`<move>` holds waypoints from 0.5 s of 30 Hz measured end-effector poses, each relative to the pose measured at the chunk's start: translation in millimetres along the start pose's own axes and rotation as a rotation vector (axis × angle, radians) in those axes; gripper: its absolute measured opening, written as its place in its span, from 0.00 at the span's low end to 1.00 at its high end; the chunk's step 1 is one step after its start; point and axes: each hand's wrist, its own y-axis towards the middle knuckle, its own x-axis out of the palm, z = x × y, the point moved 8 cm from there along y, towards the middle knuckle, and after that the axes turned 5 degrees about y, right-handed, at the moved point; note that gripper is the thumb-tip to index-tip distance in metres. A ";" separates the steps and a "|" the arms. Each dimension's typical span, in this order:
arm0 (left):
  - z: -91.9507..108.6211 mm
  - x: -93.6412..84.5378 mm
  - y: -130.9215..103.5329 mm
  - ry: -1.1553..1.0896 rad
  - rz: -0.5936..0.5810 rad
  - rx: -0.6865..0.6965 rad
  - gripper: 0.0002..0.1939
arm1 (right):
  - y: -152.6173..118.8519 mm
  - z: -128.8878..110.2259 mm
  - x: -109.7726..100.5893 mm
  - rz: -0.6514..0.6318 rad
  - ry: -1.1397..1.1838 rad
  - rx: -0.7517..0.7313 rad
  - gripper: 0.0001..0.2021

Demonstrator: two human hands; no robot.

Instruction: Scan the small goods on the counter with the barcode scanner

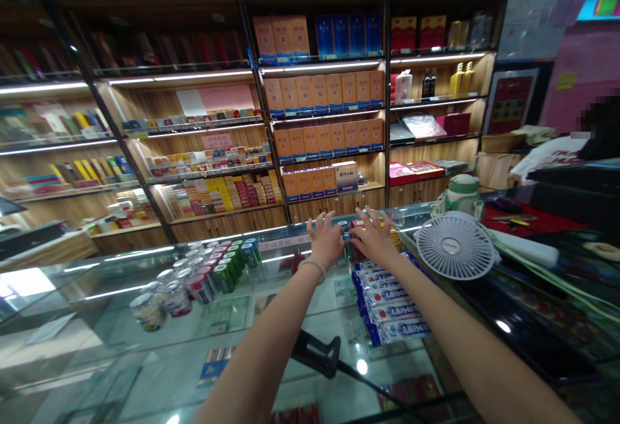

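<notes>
While the left hand (326,243) and right hand (374,238) spread wide, packets (391,300) lie by the right forearm (460,333). Lowering it might scatter them.

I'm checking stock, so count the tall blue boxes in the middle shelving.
4 blue boxes on an upper shelf: one nearest the orange boxes, two in the middle, one at the right end. More may be hidden behind.

Near the tabletop's (165,359) far edge, a small blue-green can (347,251), partly hidden, is beside a reddish box (358,224), while blue-and-white packets (387,296) lie flat in a row toward the near edge.
</notes>
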 end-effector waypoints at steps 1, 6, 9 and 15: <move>-1.0 0.9 1.4 0.006 0.003 -0.003 0.10 | -0.1 -0.3 0.7 -0.001 -0.002 -0.003 0.09; -6.1 7.8 8.0 0.018 0.009 -0.021 0.10 | 0.2 0.7 4.9 -0.003 -0.007 0.005 0.11; -8.5 13.4 11.7 0.008 0.000 -0.043 0.11 | 0.8 2.4 7.2 0.018 -0.016 0.012 0.12; -8.1 18.8 16.8 0.010 0.027 -0.049 0.09 | 3.4 6.3 13.8 0.016 -0.031 0.038 0.15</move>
